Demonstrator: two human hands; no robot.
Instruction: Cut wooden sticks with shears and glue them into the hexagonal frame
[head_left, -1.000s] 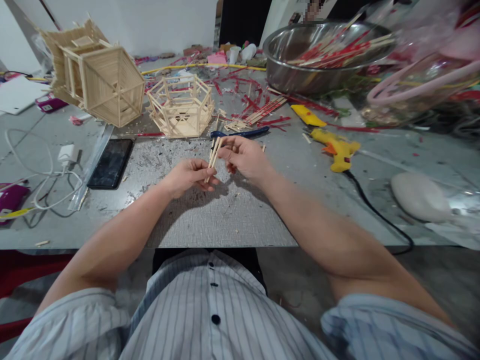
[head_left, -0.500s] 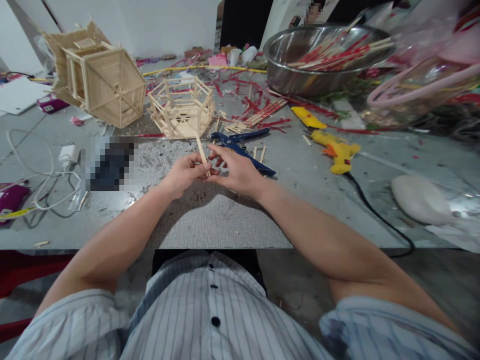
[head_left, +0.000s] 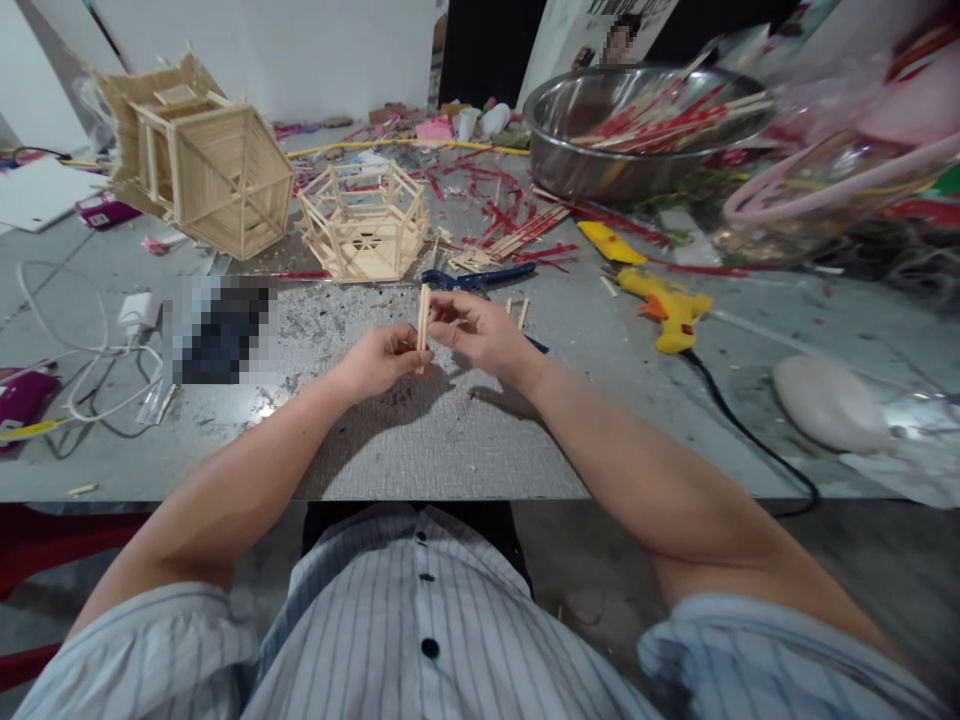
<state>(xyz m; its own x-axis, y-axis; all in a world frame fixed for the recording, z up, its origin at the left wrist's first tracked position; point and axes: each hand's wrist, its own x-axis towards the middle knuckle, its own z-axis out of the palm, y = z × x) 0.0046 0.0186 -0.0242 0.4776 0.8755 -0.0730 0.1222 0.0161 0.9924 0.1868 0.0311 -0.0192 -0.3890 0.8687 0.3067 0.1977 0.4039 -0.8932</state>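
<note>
Just beyond the hands, blue pliers (head_left: 495, 277) are lying partly hidden by the right hand (head_left: 487, 338), with a hexagonal stick frame (head_left: 367, 268) standing at far left of them and a yellow glue gun (head_left: 671, 308) resting to the right. The left hand (head_left: 384, 360) is pinching the lower ends of short wooden sticks (head_left: 424, 318) between closed thumb and fingers, the right's loosely curled fingers are hovering by their upper part, contact unclear, and the sticks are now standing nearly upright instead of leaning left. All this is occupying a scuffed grey table (head_left: 450, 455) before a pale wall (head_left: 300, 50).
</note>
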